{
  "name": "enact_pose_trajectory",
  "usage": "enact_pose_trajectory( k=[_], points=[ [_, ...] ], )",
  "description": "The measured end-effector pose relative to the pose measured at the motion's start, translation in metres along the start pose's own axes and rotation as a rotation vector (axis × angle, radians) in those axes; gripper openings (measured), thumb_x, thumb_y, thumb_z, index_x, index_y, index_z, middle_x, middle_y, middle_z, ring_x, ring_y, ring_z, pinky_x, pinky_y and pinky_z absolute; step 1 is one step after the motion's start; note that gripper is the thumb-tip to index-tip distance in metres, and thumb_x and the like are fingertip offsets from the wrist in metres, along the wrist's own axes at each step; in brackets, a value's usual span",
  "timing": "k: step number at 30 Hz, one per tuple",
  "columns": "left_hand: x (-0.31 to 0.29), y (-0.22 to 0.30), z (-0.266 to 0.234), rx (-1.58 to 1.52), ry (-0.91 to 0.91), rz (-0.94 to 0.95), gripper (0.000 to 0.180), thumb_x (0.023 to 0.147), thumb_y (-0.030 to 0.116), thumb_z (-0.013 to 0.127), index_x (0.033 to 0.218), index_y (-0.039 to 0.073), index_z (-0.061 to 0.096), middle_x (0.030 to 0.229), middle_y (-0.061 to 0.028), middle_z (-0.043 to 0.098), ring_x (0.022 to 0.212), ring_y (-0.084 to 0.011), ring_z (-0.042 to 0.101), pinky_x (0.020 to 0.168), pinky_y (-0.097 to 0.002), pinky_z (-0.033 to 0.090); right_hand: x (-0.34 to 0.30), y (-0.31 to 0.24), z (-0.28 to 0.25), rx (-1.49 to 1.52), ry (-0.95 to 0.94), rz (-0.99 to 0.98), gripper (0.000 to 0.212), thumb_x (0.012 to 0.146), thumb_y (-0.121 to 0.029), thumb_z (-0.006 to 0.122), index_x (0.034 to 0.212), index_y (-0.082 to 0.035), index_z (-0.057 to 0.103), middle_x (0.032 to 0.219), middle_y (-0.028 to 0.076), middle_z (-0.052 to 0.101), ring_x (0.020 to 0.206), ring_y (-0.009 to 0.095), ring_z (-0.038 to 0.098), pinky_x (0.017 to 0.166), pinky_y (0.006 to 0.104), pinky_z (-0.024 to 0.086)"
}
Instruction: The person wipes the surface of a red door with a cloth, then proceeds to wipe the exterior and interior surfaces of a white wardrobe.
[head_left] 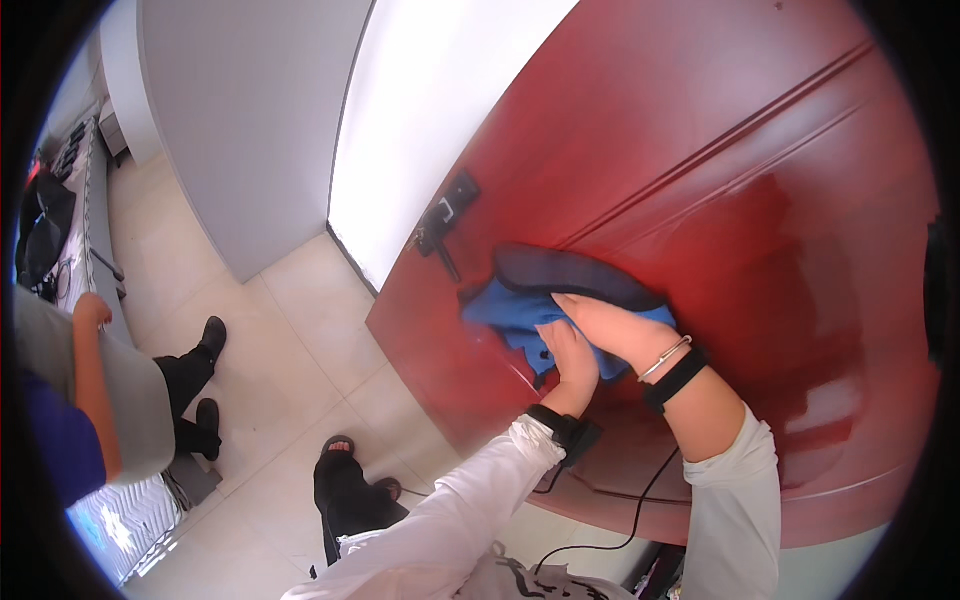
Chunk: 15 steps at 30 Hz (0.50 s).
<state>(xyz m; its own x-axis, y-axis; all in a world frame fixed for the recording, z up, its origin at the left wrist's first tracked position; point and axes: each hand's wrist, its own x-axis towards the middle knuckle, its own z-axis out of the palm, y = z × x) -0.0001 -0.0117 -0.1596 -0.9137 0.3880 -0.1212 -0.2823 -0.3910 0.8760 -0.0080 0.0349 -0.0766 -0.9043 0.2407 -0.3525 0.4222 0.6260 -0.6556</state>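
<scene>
Centrally, right of middle in the frame, a blue cloth [520, 310] is pressed flat against a glossy red door [720, 170] by both hands. The right hand [620, 330] is laid over the cloth with fingers extended and close together, palm down, so that the fabric is pinned to the upright panel; a bracelet and a dark band are worn at its wrist. The left hand [570, 360] is set just below and beside it, fingers held narrow and flat on the cloth's lower edge, apparently to keep the bunched fabric from slipping. Neither hand is closed round the cloth; it is held by pressure alone.

A dark lever handle [440, 225] with its lock plate is seen at the door's edge, upper left of the cloth and apart from it. Raised mouldings run diagonally across the door, and its lacquer reflects light at lower right. Pale floor tiles [290, 330] fill the lower left, and a grey wall [250, 110] stands at upper left. A seated person [100, 390] occupies the far left edge.
</scene>
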Motion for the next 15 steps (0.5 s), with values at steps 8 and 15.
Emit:
enact_pose_trajectory(
  k=[8,15],
  points=[
    [-0.035,-0.100,-0.023,0.218,-0.117,-0.221,0.036,0.085,0.022,0.043,0.109,-0.005,0.044,0.121,-0.0285,0.039,0.116,-0.0427,0.030,0.098,-0.0489,0.021,0.012,0.040,0.051,-0.176,0.065,0.470,0.042,0.093,-0.029,0.031,0.120,0.001,0.043,0.129,0.013,0.041,0.117,0.020,0.041,0.100,0.0299,0.029],
    [-0.030,-0.121,-0.043,0.095,-0.190,-0.387,0.030,0.083,0.021,0.045,0.098,-0.005,0.048,0.107,-0.0282,0.046,0.103,-0.0427,0.038,0.089,-0.0485,0.028,0.008,0.014,0.070,-0.001,0.086,0.623,0.047,0.089,-0.036,0.040,0.121,0.000,0.042,0.130,0.016,0.038,0.120,0.026,0.036,0.103,0.0348,0.025]
  ],
)
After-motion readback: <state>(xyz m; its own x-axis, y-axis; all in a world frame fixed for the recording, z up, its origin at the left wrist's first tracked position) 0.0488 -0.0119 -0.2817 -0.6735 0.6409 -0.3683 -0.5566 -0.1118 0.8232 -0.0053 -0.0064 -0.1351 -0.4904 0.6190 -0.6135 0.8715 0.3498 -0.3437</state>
